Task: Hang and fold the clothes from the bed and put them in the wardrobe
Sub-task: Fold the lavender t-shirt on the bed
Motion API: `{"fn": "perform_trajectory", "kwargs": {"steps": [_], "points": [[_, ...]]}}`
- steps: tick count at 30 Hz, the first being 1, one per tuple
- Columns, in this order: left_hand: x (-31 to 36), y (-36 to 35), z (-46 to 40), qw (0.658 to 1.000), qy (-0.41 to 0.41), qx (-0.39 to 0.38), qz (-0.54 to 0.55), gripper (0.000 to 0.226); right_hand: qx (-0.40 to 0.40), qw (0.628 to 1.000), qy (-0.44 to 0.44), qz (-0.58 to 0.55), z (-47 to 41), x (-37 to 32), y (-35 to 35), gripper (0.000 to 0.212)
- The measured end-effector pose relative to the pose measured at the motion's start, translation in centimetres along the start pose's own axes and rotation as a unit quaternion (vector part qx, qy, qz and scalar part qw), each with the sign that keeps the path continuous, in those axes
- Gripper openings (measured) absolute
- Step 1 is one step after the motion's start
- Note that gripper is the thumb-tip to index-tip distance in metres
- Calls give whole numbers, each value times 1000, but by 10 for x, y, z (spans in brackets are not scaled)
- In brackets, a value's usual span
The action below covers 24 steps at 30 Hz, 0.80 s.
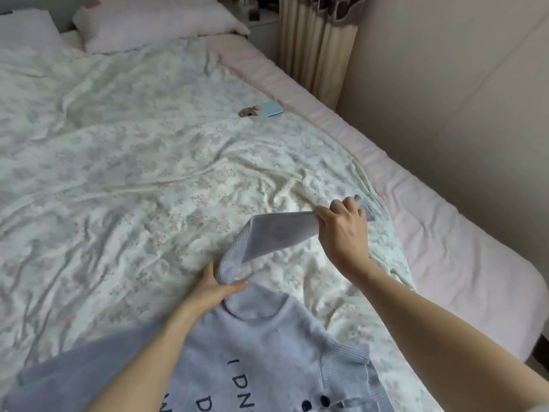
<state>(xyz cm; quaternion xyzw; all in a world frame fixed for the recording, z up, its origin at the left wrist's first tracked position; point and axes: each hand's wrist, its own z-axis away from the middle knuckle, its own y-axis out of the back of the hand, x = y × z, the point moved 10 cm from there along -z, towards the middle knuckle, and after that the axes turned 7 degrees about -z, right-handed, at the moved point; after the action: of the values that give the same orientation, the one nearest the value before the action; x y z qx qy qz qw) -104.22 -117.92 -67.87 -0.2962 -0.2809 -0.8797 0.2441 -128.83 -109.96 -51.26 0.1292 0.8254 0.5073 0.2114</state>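
Note:
A pale lilac knit sweater (267,346) with dark letters on its front lies flat on the bed (118,173) at the bottom of the view, neck pointing away from me. One ribbed sleeve (279,233) is lifted off the bedspread above the neck. My right hand (341,230) pinches the sleeve's far end and holds it up. My left hand (217,286) holds the sleeve's lower fold just above the collar, thumb on top. The wardrobe is not in view.
A floral bedspread covers the bed, with a pink mattress edge (416,221) along the right. A small pale blue card and a brown item (261,110) lie further up. Pillows (154,22) sit at the head. A wall and curtain (318,46) stand to the right.

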Motion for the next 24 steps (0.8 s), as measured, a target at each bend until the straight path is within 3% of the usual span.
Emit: {"fn": "perform_trajectory", "kwargs": {"steps": [4, 7, 9, 11, 12, 13, 17, 21, 24], "points": [[10, 1, -5, 970, 52, -58, 230, 58, 14, 1000, -21, -3, -59, -22, 7, 14], [26, 17, -7, 956, 44, -83, 279, 54, -24, 971, -124, -204, -98, -32, -8, 20], [39, 33, -10, 960, 6, -71, 269, 60, -55, 886, -170, -427, -116, -48, -27, 25], [46, 52, -19, 971, -27, -26, 237, 70, -117, 737, -248, -618, -119, -65, -60, 50], [46, 61, -23, 971, -36, 2, 238, 68, -161, 690, -291, -643, -112, -70, -81, 63], [43, 69, -26, 968, -38, 29, 245, 67, -206, 680, -316, -629, -100, -73, -101, 70], [9, 83, -41, 971, -24, 100, 216, 73, -349, 770, -284, -453, -26, -72, -159, 64], [-15, 83, -48, 962, 13, 126, 243, 71, -409, 787, -246, -392, 34, -87, -177, 49], [-21, 64, -54, 953, 61, 75, 287, 46, -422, 792, -221, -382, 56, -100, -183, 35]]}}
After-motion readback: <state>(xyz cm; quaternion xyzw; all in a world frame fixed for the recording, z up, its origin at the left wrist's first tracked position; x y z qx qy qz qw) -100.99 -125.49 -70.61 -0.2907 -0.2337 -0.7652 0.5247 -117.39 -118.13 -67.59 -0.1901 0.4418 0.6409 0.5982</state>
